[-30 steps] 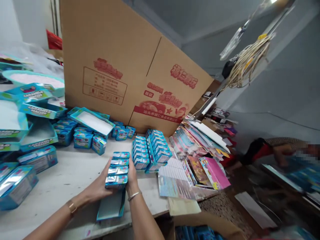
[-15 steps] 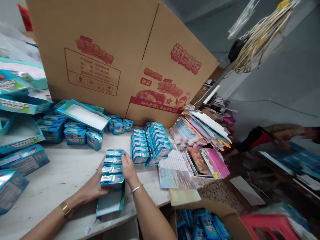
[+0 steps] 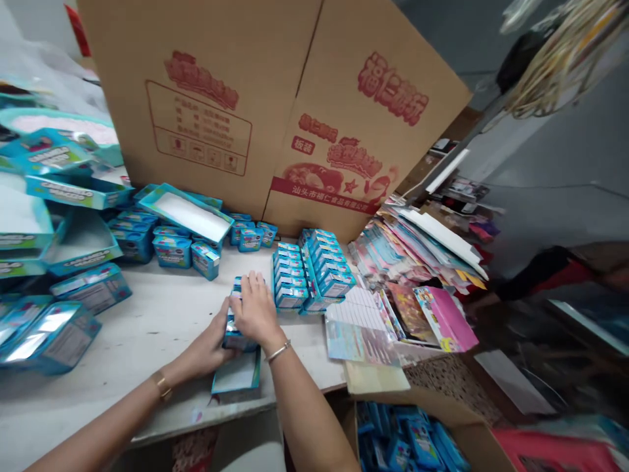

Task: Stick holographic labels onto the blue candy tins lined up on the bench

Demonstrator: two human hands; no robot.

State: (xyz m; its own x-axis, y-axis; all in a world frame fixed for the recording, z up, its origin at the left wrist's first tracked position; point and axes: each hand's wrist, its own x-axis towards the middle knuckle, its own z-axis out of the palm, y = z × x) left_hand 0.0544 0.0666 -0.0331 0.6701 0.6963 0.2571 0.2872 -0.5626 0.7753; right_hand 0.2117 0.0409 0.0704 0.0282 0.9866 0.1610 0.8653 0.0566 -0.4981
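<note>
Bare and bent, the left hand [image 3: 209,351] holds the left side of a row of small, shiny blue boxes [image 3: 240,339]. It has a gold band [image 3: 162,385] on its wrist. The right hand [image 3: 256,308] lies over the top of the same boxes, with its fingers pointing away. I cannot tell if it grips them or just rests there. A thin silver bangle [image 3: 278,350] goes round its wrist.

Under the hands, a shallow blue tray with a white bottom [image 3: 237,375] pokes out toward the front edge of the white table [image 3: 162,308]. The hands hide whether the boxes touch its bottom.

Just to the right stand two more rows of little blue boxes [image 3: 291,278], side by side. On the left, empty blue trays with white insides [image 3: 83,239] are piled up. Behind, a huge brown cardboard box with red print [image 3: 275,65] stands tall. Messy bright papers [image 3: 393,246] lie on the right. Lower down, an open brown carton [image 3: 474,426] has lots of blue packs [image 3: 413,436] inside.
</note>
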